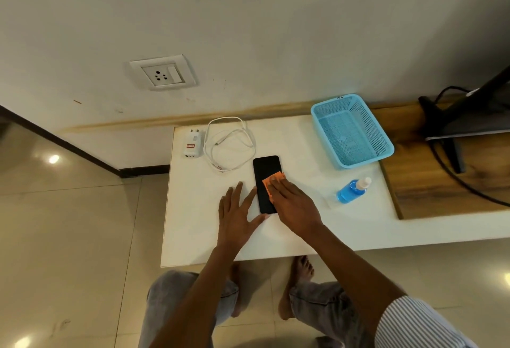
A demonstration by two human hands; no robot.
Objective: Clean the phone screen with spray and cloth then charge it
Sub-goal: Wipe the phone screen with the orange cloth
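Note:
A black phone (265,175) lies screen up on the white table (303,226). My right hand (295,205) presses a small orange cloth (271,182) flat onto the screen's middle. My left hand (238,209) rests flat beside the phone with fingers spread, its index finger and thumb against the phone's left edge and lower corner. A blue spray bottle (352,190) with a white top stands to the right. A white charger (192,143) and a coiled white cable (229,143) lie at the table's back left.
An empty light-blue mesh basket (352,129) stands at the back right. A wall socket (162,73) is above the table's left end. A wooden board (447,182) with a monitor stand (452,127) and black cables lies to the right.

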